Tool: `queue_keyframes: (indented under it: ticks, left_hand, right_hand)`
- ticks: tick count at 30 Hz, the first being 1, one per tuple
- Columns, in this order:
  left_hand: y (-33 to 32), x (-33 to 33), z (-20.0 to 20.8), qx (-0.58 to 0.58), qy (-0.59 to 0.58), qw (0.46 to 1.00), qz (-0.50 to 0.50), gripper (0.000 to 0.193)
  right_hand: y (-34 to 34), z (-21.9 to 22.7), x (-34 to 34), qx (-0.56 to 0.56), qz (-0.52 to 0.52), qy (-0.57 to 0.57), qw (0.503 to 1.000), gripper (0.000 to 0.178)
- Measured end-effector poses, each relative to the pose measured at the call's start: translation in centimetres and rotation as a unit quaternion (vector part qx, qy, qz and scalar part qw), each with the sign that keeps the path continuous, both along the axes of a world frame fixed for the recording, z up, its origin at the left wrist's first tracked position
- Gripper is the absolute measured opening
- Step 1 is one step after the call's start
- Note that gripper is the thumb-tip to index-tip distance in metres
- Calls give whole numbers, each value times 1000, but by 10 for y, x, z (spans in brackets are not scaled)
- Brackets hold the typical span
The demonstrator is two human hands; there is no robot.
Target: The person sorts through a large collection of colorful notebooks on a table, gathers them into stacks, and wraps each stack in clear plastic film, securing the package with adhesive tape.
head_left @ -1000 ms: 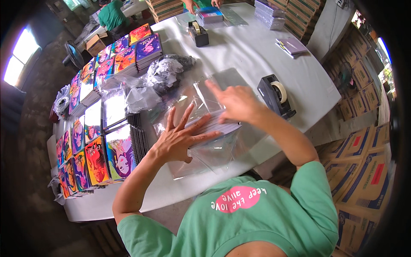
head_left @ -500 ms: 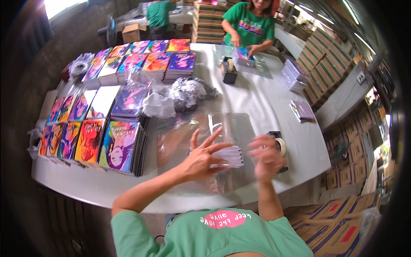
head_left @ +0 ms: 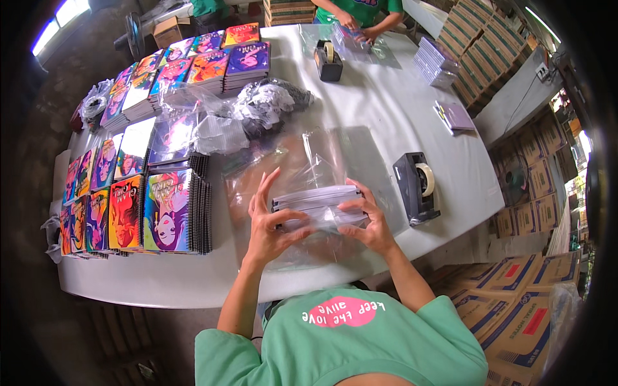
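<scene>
A small bundle of notebooks [head_left: 315, 197] stands with its white page edges upward, glossy clear plastic around its near side. My left hand [head_left: 270, 222] grips its left end, thumb in front and fingers raised along the side. At the opposite end my right hand [head_left: 365, 222] holds the bundle with curled fingers, the thumb low against the plastic. Beneath lies a spread of clear plastic sheets [head_left: 257, 170]. A black tape dispenser [head_left: 412, 193] with a pale roll is just right of my right hand.
Stacks of colourful spiral notebooks [head_left: 168, 212] fill the table's left side. Crumpled plastic [head_left: 257, 109] lies beyond the sheets. Across the table a co-worker's hands [head_left: 360, 29] handle a wrapped bundle near another tape dispenser [head_left: 328, 61]. Wrapped bundles [head_left: 436, 62] and cartons [head_left: 521, 315] are at right.
Both hands, before raised and spread over the bundle, have come down onto its two ends and closed on it. The view has tilted down, with the tape dispenser now fully visible.
</scene>
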State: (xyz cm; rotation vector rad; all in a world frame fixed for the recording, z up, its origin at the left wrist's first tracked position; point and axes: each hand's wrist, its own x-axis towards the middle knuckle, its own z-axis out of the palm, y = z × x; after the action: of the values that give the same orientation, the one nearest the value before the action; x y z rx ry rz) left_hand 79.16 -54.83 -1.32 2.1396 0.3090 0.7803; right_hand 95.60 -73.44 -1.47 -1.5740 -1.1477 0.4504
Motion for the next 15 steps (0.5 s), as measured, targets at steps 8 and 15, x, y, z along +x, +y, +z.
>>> queue_keyframes:
  ticks: [8,15]
  left_hand:
    - [3,12,49,24,156,985,-71,43]
    - [-11,22,59,111,29,992,52,32]
  right_hand:
    - [5,28,-5,-91,11,-73,993,72]
    - [8,27,-5,-47,-2,-109,993,45]
